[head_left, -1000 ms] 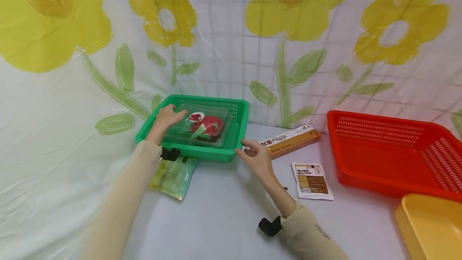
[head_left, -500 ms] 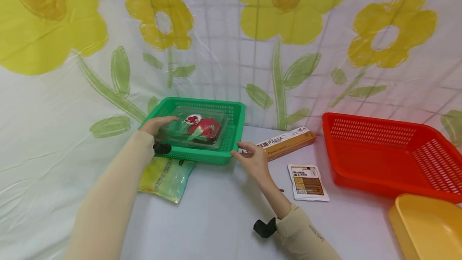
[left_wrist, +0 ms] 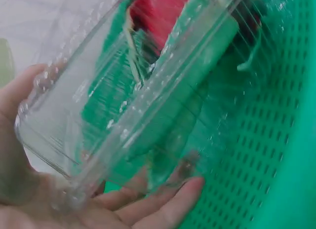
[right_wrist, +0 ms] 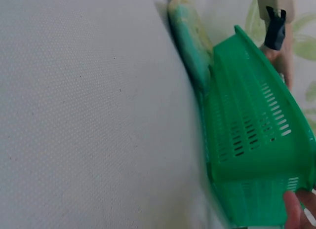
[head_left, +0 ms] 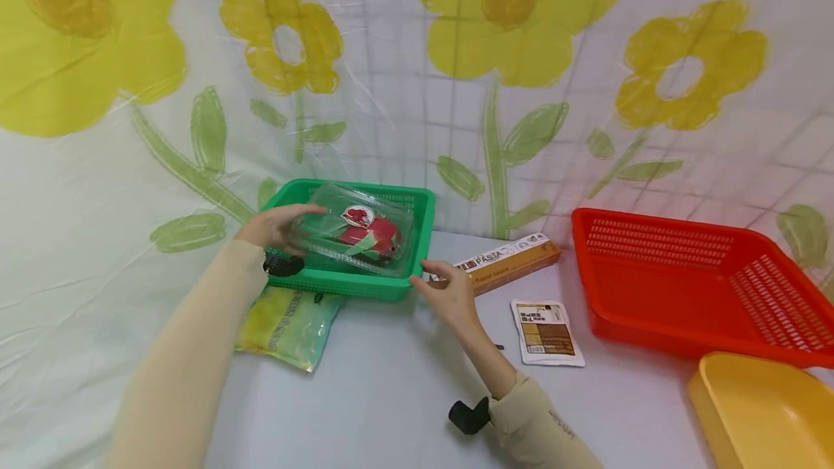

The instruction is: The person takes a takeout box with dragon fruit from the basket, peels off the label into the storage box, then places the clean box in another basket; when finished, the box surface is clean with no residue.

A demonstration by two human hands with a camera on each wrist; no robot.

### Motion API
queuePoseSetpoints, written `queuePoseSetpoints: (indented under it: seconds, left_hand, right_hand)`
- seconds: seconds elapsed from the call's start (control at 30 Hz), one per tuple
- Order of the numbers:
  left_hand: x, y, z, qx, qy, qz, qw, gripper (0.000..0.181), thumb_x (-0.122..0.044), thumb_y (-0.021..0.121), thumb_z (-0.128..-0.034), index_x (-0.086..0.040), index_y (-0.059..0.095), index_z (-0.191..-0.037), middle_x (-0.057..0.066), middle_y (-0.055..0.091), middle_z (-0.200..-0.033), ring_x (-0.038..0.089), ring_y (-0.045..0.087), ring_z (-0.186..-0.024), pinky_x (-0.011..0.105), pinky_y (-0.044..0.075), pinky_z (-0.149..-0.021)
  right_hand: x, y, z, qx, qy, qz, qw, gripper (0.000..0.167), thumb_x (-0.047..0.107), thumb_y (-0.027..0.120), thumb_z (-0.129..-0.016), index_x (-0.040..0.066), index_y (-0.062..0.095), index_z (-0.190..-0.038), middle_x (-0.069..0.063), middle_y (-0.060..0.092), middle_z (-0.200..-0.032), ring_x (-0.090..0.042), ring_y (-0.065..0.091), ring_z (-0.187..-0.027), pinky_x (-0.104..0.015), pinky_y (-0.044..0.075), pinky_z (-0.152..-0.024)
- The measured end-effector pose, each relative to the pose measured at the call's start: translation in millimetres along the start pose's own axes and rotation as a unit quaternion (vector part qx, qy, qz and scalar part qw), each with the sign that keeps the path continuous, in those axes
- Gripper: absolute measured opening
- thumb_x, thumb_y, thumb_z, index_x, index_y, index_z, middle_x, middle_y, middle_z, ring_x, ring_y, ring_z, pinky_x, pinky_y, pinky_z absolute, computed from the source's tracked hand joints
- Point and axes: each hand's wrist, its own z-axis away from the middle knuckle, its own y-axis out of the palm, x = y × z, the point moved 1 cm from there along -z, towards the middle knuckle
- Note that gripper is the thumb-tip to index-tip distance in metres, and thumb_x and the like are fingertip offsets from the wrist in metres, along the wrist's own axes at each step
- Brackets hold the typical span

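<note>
A clear plastic clamshell box (head_left: 326, 226) with a red and green dragon fruit (head_left: 381, 236) inside sits tilted in the green basket (head_left: 426, 226), its left end raised. My left hand (head_left: 276, 225) holds that end; in the left wrist view the thumb lies along one side and the fingers (left_wrist: 170, 204) reach beneath. At the basket's front right corner, my right hand (head_left: 449, 294) pinches the rim between thumb and fingers. The right wrist view shows only some of its fingertips (right_wrist: 292, 209) at the corner.
A yellow-green packet (head_left: 293, 328) lies against the basket's front. To the right are a pasta box (head_left: 515, 264), a white and brown pouch (head_left: 547, 333), a red basket (head_left: 658, 295) and a yellow tub (head_left: 769, 411). A flowered curtain (head_left: 391, 129) hangs behind.
My left hand has moved from over the clamshell box to its left end and gripped it. That end has risen out of level. My right hand stays at the basket corner.
</note>
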Motion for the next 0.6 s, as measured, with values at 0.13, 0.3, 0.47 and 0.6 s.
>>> queuePoseSetpoints:
  seconds: [0.13,0.3,0.47,0.6]
  left_hand:
    - [11.3,4.2,1.0,-0.002,0.003,0.013,0.9999,0.098,-0.048,0.057,-0.0942,-0.017,-0.009,-0.158,0.022,-0.002,-0.161,0.048,0.026,-0.137,0.055,0.043,-0.1]
    - [24.3,7.0,0.7,0.002,0.007,0.045,0.9989,0.093,-0.051,0.054,-0.0948,-0.026,-0.009,-0.158,0.029,-0.002,-0.158,0.054,0.034,-0.128,0.053,0.045,-0.097]
    - [25.8,8.7,2.8,0.011,0.053,0.06,0.9967,0.084,-0.043,0.048,-0.0988,-0.023,-0.007,-0.159,0.027,-0.013,-0.158,0.053,0.011,-0.142,0.06,0.043,-0.099]
    - [21.5,13.1,6.8,0.002,0.083,0.048,0.9954,0.08,-0.042,0.046,-0.0997,-0.023,-0.004,-0.159,0.026,-0.016,-0.159,0.05,0.004,-0.145,0.059,0.046,-0.097]
  right_hand:
    - [-1,3,1.1,0.012,-0.01,0.011,0.9998,0.036,0.013,0.079,-0.084,-0.001,0.071,-0.116,-0.016,0.07,-0.116,-0.023,0.072,-0.082,-0.028,0.058,-0.071]
    - [-1,1,1.6,0.015,-0.003,0.028,0.9995,0.036,0.015,0.078,-0.085,0.001,0.071,-0.117,-0.012,0.07,-0.116,-0.018,0.069,-0.08,-0.023,0.055,-0.069]
    - [-1,-2,0.3,0.019,-0.003,0.031,0.9993,0.036,0.015,0.078,-0.085,0.002,0.071,-0.118,-0.012,0.07,-0.116,-0.019,0.069,-0.08,-0.023,0.055,-0.067]
    - [1,-5,-0.3,0.017,-0.006,0.04,0.999,0.036,0.016,0.078,-0.085,0.003,0.071,-0.118,-0.011,0.069,-0.118,-0.018,0.068,-0.08,-0.023,0.054,-0.066]
